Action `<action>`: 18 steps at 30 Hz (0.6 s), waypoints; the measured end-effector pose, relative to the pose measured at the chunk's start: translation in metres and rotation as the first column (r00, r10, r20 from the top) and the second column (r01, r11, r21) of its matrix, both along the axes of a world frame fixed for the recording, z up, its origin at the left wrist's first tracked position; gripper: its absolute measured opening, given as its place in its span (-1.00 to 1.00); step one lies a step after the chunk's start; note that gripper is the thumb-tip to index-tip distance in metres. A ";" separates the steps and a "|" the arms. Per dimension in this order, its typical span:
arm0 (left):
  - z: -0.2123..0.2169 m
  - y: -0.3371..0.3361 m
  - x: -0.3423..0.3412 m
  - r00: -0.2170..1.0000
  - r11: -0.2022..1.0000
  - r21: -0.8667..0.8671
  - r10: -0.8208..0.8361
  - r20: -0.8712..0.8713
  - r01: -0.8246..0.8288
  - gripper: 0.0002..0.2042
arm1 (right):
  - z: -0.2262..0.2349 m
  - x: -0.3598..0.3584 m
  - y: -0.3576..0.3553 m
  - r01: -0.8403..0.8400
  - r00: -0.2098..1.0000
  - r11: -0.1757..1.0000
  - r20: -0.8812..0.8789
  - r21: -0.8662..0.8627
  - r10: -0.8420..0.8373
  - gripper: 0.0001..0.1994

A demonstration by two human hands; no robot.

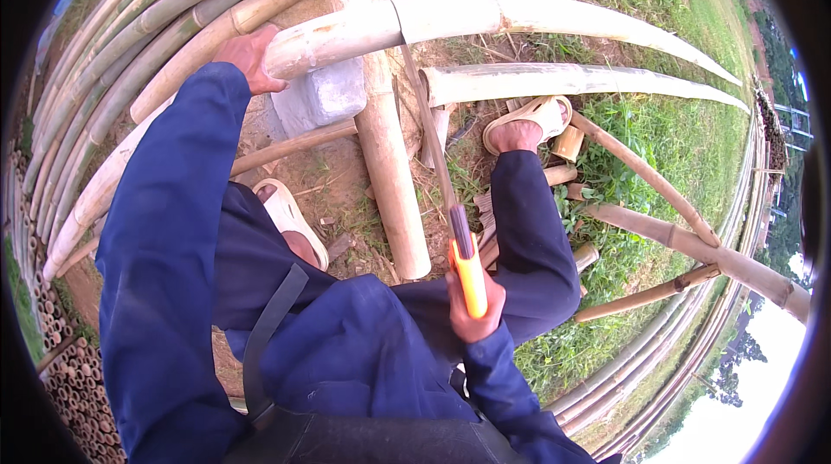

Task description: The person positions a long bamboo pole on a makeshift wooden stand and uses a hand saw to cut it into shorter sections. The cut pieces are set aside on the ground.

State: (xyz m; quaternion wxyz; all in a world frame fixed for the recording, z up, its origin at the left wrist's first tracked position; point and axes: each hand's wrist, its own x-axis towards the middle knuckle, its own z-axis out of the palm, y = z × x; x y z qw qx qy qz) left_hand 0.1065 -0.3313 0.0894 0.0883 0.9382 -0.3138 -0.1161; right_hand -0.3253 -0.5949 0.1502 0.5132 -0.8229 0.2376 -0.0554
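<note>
A thick pale bamboo pole point(450, 16) lies crosswise in front of me, its far part curving away to the right. My left hand point(251, 59) grips its left end. In my right hand point(474, 304) is a handsaw point(468, 269), held by its orange handle. The long blade runs up and away to the pole's underside, where a dark cut line crosses the bamboo. Below the pole, a short bamboo support point(394, 187) lies lengthwise between my feet, next to a whitish block point(325, 93).
A second bamboo pole point(519, 81) lies just nearer than the first. Many long poles point(112, 83) are stacked at left, with cut ends piled below them. Bamboo offcuts point(567, 145) lie by my right foot. At right, a bamboo frame point(666, 235) stands on the grass.
</note>
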 end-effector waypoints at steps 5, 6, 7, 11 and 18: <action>-0.004 -0.011 -0.022 0.981 0.999 0.046 -0.015 0.192 0.007 -0.20 | -0.012 0.072 0.007 0.029 0.991 0.996 0.132 -0.083 -0.018 -0.83; -0.005 -0.013 -0.028 0.980 0.998 0.056 -0.030 0.199 0.020 -0.20 | -0.026 0.115 -0.002 0.032 0.982 0.995 0.187 -0.099 -0.013 -0.88; -0.016 -0.013 -0.029 0.954 0.999 0.010 -0.052 0.294 0.052 -0.18 | -0.032 0.158 -0.012 0.005 0.976 0.995 0.217 -0.102 0.018 -0.87; -0.029 -0.001 -0.039 0.926 0.997 0.055 -0.075 0.370 0.059 -0.14 | -0.015 0.179 -0.013 -0.044 0.981 0.998 0.184 -0.052 0.053 -0.85; -0.026 0.001 -0.055 0.858 0.998 0.003 -0.061 0.510 0.070 -0.11 | 0.031 0.050 0.009 0.000 0.993 0.996 0.121 -0.085 0.010 -0.75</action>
